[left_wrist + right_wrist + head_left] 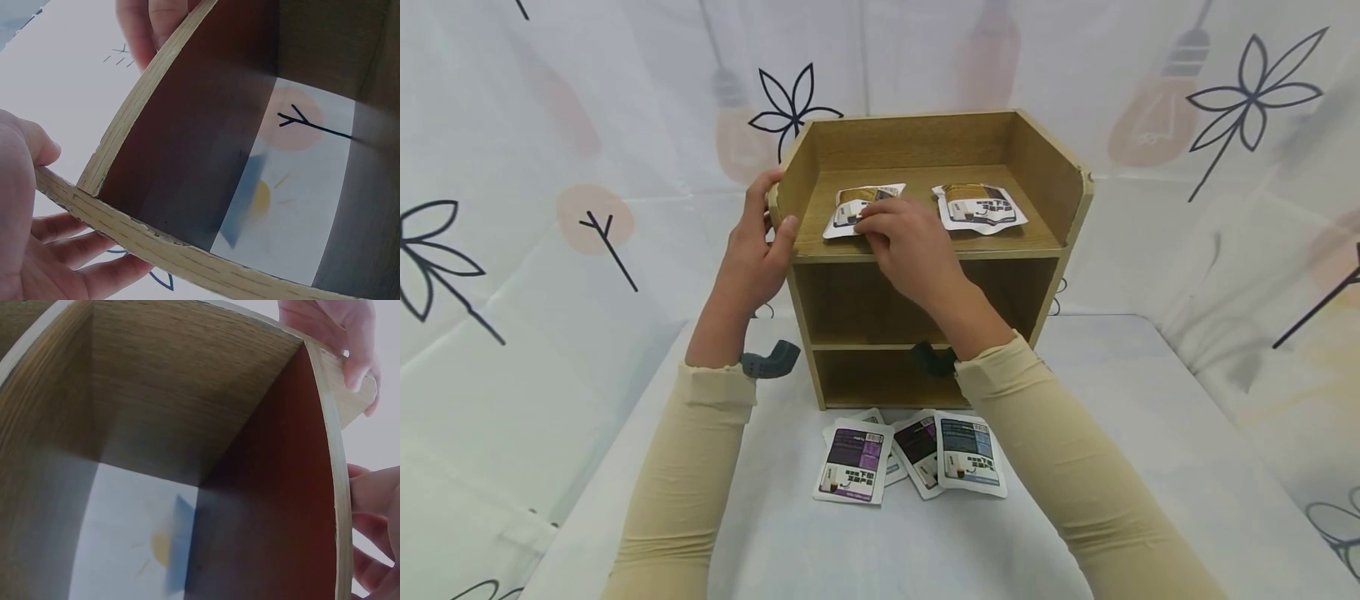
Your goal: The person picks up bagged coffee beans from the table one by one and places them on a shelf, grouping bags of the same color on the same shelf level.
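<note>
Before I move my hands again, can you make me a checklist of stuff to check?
1. Left hand gripping the wooden shelf: ok.
2. Right hand at the left top packet: ok.
3. That packet pinched firmly: cannot tell, fingers hide it.
4. Right top packet behind the board's front edge: ok.
5. Packets on the table lying apart: not ok, the purple packet overlaps another.
</note>
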Action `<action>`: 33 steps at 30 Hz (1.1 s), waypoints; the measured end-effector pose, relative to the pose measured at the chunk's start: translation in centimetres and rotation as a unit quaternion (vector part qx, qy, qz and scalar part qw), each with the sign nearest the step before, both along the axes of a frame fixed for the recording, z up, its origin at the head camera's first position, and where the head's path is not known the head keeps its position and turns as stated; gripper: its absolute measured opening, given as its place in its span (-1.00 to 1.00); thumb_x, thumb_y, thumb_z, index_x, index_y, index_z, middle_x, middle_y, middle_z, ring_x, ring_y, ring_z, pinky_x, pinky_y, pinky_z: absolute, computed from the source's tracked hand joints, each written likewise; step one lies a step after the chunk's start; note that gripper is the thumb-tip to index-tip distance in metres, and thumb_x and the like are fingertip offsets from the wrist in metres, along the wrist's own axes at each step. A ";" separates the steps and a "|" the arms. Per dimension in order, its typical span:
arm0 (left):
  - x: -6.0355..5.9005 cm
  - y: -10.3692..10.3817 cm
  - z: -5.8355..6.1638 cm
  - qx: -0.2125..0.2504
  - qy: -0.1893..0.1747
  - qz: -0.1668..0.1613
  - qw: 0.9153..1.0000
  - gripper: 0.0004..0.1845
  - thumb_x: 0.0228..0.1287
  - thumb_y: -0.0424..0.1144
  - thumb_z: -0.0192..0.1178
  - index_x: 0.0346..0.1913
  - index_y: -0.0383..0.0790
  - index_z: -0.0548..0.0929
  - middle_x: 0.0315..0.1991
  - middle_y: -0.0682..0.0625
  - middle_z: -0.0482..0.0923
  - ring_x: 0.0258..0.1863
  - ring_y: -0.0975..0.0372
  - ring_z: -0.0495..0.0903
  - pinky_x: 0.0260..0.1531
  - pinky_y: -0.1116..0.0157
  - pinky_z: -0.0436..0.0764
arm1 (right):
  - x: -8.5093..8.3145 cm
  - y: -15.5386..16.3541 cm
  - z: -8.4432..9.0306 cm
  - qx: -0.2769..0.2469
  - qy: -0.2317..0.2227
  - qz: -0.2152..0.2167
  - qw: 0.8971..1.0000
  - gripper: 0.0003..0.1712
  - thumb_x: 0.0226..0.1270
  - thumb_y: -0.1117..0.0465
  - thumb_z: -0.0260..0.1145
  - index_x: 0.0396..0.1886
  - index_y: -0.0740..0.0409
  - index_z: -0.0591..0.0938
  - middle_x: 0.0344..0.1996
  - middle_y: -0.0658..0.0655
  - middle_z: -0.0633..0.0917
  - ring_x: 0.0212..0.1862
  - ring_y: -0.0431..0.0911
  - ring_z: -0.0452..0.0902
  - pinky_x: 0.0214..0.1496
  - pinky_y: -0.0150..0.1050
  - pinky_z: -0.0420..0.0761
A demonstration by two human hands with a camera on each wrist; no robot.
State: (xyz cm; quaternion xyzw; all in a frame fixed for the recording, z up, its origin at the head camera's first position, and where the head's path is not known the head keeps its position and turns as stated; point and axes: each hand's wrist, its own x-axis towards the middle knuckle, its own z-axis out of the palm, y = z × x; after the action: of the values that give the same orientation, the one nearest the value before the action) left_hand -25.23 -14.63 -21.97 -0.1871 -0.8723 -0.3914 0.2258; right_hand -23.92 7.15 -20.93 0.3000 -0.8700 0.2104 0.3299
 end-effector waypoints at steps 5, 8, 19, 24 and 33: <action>0.0 0.1 -0.1 0.001 0.001 0.000 1.000 -0.46 0.47 -0.02 -0.17 0.41 0.43 -0.03 0.41 -0.08 0.23 0.35 0.05 0.35 0.19 -0.08 0.47 | -0.1 -0.2 0.2 0.012 -0.025 -0.009 1.000 -0.78 0.37 0.30 0.20 -0.17 0.15 0.77 -0.02 0.10 0.72 0.12 0.02 0.57 0.29 -0.12 0.44; 0.0 0.1 -0.1 0.000 0.001 0.001 1.000 -0.46 0.47 -0.02 -0.17 0.41 0.43 -0.03 0.41 -0.08 0.23 0.35 0.04 0.35 0.20 -0.08 0.47 | -0.2 -0.2 0.3 0.018 -0.028 -0.015 0.999 -0.77 0.37 0.31 0.20 -0.17 0.15 0.77 -0.03 0.10 0.73 0.11 0.02 0.58 0.27 -0.13 0.45; 0.0 0.2 0.0 -0.006 -0.004 0.008 1.000 -0.45 0.46 0.02 -0.19 0.41 0.44 -0.06 0.44 -0.04 0.18 0.38 0.06 0.33 0.20 -0.07 0.47 | -0.4 -0.2 0.3 0.024 -0.033 -0.016 0.999 -0.78 0.37 0.33 0.19 -0.18 0.18 0.76 -0.02 0.09 0.72 0.13 0.01 0.57 0.28 -0.14 0.45; -0.1 0.1 0.0 -0.005 -0.002 0.006 1.000 -0.45 0.46 0.01 -0.19 0.41 0.43 -0.06 0.44 -0.05 0.19 0.37 0.05 0.33 0.21 -0.07 0.46 | -0.3 -0.1 0.1 0.015 -0.028 -0.011 0.999 -0.78 0.37 0.33 0.19 -0.18 0.18 0.76 -0.01 0.10 0.72 0.12 0.02 0.57 0.27 -0.13 0.46; 0.0 0.2 0.0 -0.001 0.002 0.004 1.000 -0.46 0.46 0.00 -0.19 0.42 0.41 -0.04 0.42 -0.06 0.22 0.35 0.05 0.35 0.19 -0.04 0.49 | 0.4 0.2 -0.3 0.000 -0.004 0.009 1.000 -0.81 0.35 0.31 0.22 -0.18 0.15 0.75 0.00 0.12 0.70 0.10 0.05 0.57 0.24 -0.09 0.48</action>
State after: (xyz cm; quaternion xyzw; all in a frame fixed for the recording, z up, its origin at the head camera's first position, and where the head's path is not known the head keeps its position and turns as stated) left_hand -25.27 -14.44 -22.00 -0.1847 -0.8730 -0.3892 0.2288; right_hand -23.52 7.35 -21.24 0.3069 -0.8686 0.2148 0.3244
